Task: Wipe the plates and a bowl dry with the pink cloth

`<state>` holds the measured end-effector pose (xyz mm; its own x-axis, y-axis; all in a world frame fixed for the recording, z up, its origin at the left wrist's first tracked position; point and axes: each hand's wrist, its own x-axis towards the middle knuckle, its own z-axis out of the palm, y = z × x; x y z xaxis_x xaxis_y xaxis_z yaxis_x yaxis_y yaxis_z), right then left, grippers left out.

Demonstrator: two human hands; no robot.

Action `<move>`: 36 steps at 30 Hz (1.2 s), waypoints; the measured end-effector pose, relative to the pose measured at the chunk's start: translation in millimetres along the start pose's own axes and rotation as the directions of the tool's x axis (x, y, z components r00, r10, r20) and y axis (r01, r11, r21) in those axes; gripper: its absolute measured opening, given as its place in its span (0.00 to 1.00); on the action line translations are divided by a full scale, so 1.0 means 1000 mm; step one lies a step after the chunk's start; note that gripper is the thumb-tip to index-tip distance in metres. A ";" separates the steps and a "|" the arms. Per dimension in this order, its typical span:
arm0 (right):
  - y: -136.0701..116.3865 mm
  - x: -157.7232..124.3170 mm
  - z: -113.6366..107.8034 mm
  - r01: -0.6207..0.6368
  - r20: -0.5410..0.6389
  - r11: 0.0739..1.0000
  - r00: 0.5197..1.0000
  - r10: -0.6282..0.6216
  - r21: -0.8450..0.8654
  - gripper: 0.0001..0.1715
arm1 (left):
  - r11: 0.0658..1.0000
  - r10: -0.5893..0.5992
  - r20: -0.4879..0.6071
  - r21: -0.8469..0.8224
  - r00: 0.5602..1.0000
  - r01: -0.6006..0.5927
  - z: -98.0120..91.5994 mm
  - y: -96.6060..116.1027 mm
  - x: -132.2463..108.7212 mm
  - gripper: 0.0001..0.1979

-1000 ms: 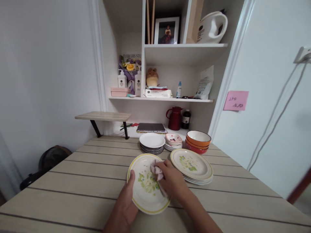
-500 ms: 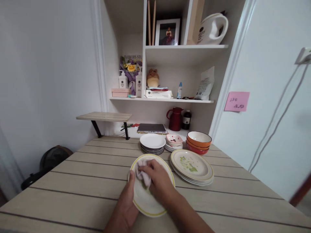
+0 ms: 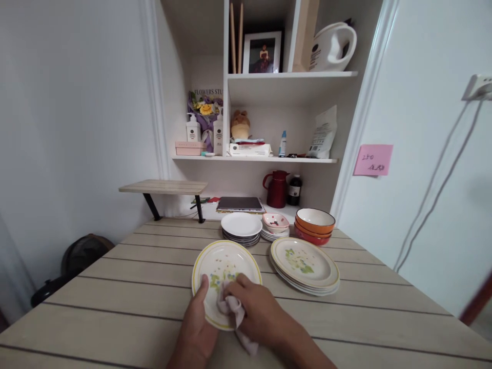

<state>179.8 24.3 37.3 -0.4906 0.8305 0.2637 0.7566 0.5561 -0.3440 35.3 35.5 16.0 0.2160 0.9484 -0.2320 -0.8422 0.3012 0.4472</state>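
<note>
A cream plate (image 3: 225, 264) with a yellow rim and green flower print lies on the slatted wooden table (image 3: 126, 302). My left hand (image 3: 198, 323) grips its near-left edge, thumb on the rim. Closed round a crumpled pale pink cloth (image 3: 232, 310), my right hand (image 3: 257, 312) presses it on the plate's near part, and one end of the cloth trails off the rim toward me.
To the right sits a stack of matching plates (image 3: 305, 264). Behind are a stack of white plates (image 3: 241, 228), small pink dishes (image 3: 274, 225) and orange bowls (image 3: 314, 224). Shelves with bottles, a red jug (image 3: 275, 187) and a tablet (image 3: 240, 203) stand beyond.
My right hand has dragged the cloth from the plate's far part down to its near edge. The plate has shifted slightly to the left.
</note>
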 end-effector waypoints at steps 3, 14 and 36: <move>-0.008 0.003 0.004 0.108 0.009 0.992 0.994 -0.109 0.073 0.18 | 0.999 -0.021 -0.015 0.028 1.000 0.022 0.000 0.002 -0.002 0.28; 0.037 0.005 -0.010 -0.373 -0.272 0.928 0.893 0.359 0.000 0.27 | 0.998 0.002 0.093 -0.057 0.996 0.003 0.009 -0.004 -0.004 0.29; 0.010 0.042 0.006 0.166 -0.258 0.986 0.952 -0.165 -0.018 0.30 | 0.953 -0.003 -0.035 0.303 0.999 0.013 0.010 -0.007 -0.010 0.28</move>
<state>164.3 65.3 39.4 -0.4803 0.6909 0.5404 0.6722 0.6857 -0.2793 44.4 24.9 24.2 0.2015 0.9435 -0.2631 -0.6498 0.3298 0.6848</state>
